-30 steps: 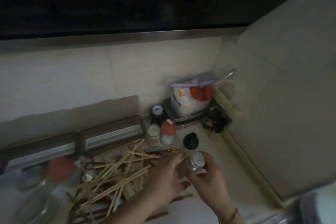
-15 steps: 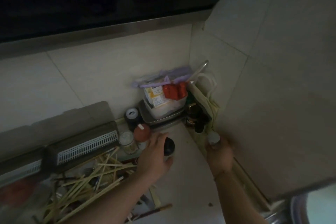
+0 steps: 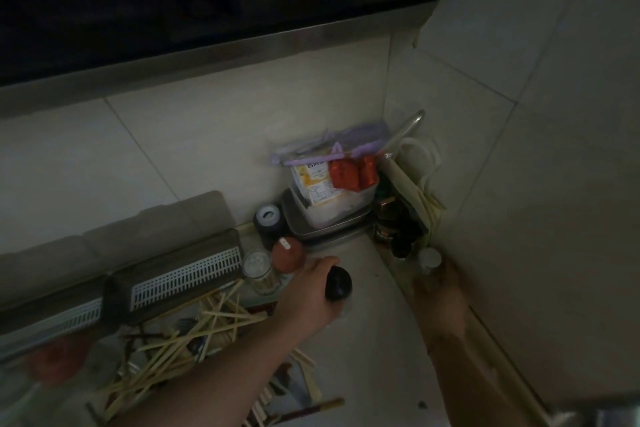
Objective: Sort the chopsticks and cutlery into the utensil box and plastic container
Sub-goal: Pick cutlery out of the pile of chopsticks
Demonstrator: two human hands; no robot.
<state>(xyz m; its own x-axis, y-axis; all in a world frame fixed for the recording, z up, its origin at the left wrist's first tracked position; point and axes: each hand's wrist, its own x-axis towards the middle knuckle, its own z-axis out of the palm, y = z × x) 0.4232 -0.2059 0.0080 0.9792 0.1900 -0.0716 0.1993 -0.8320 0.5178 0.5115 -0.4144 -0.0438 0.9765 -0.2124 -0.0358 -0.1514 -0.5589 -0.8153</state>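
Both hands (image 3: pixel 311 295) (image 3: pixel 438 288) grip small, dim jars.

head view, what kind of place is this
Probably a home kitchen counter corner: tiled walls, a loose pile of chopsticks on the counter, and small condiment jars beside a metal tray.

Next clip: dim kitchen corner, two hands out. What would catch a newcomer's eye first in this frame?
Probably the left hand gripping a dark round-capped bottle at centre, and the right hand holding a small silver-lidded jar against the right wall. Next, the jumbled heap of pale wooden chopsticks at lower left, in front of a grey slotted utensil box. In the far corner, a red clip on a purple-zipped clear bag stands out.
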